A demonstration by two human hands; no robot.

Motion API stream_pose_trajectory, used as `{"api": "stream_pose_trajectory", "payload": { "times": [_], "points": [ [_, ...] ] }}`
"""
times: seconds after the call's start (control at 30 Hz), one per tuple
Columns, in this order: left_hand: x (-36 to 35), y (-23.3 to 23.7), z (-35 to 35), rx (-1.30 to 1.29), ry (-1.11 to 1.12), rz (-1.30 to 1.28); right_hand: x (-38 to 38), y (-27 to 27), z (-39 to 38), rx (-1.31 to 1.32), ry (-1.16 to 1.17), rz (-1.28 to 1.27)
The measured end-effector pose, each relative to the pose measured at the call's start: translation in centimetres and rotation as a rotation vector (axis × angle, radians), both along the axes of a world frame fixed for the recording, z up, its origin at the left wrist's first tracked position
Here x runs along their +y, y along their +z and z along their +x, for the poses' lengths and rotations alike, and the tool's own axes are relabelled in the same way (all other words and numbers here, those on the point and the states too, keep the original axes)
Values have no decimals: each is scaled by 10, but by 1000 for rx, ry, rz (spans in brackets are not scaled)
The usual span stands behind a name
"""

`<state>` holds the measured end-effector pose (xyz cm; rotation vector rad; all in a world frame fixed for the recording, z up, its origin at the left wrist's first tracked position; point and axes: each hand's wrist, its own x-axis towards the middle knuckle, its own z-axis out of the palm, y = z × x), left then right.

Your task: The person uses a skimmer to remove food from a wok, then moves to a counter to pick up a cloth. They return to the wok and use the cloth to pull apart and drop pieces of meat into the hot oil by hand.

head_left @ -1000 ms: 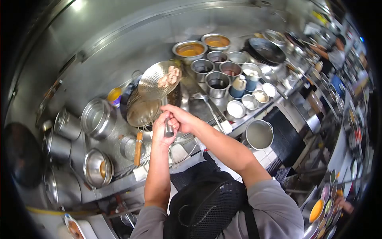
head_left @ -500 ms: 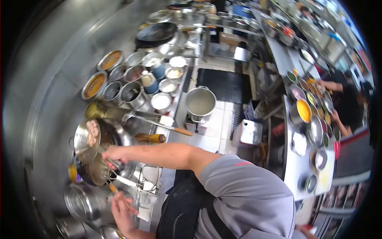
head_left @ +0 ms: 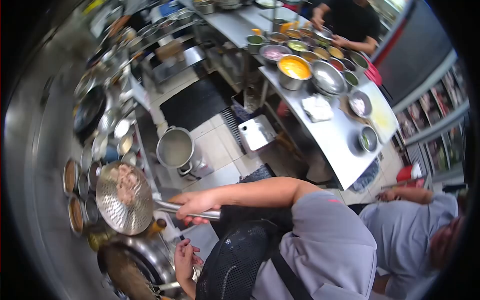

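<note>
My right hand [head_left: 195, 206] is wrapped round the metal handle of a large perforated strainer [head_left: 142, 212]. Pale pieces, seemingly meat [head_left: 125, 182], lie in its bowl. The strainer is in the air on the left, over part of the stove side. Below it sits a wok [head_left: 155, 257] with brown liquid [head_left: 132, 277] in it. My left hand [head_left: 185, 255] is lower down, near the wok's right side, its fingers slightly bent and apart with nothing seen in them. A pale utensil handle [head_left: 170, 286] rests at the wok's edge near this hand.
A large pot [head_left: 175, 146] stands on the floor ahead. Metal containers [head_left: 76, 215] line the back of the stove. The steel table [head_left: 345, 155] carries bowls and a pot of orange liquid [head_left: 295, 69]. One co-worker [head_left: 350, 22] is behind it; another person [head_left: 400, 230] stands close at right.
My right hand has lifted the strainer with the pale pieces away from the wok, toward me. My left hand has moved off the wooden handle it was near. The view has turned right.
</note>
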<state>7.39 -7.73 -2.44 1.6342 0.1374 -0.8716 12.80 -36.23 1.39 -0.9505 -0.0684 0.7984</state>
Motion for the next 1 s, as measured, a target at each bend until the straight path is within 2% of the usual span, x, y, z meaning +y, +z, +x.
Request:
{"api": "stream_pose_trajectory", "payload": {
  "times": [0.13,0.23,0.43,0.53,0.6,0.67,0.77,0.8,0.83,0.9,0.93,0.97,1.0],
  "points": [
    [-83,-44,47,10,-225,39,-114,-4,-58,13,-338,-116],
    [-176,-74,65,7,-333,30,-188,-7,-105,49,-697,-183],
    [-418,-120,60,-112,-483,-181,-317,14,-205,158,-1215,-338],
    [-555,-105,40,-74,-565,-373,-365,11,-241,240,-1431,-415],
    [-634,-104,20,-44,-510,-506,-396,7,-257,272,-1541,-499],
    [-694,-81,-2,-45,-508,-498,-422,3,-267,313,-1611,-602],
    [-750,-78,-26,-34,-502,-438,-454,-18,-273,361,-1647,-845],
    [-760,-77,-32,2,-495,-415,-461,-23,-273,379,-1619,-985],
    [-768,-75,-36,37,-487,-395,-467,-26,-274,374,-1613,-985],
    [-774,-75,-39,70,-512,-405,-472,-28,-272,490,-1482,-1297],
    [-776,-75,-40,92,-554,-431,-473,-37,-275,468,-1449,-1433],
    [-777,-75,-40,114,-596,-458,-476,-48,-279,457,-1442,-1433],
    [-776,-71,-40,130,-617,-461,-476,-52,-280,431,-1403,-1600]
  ]
}}
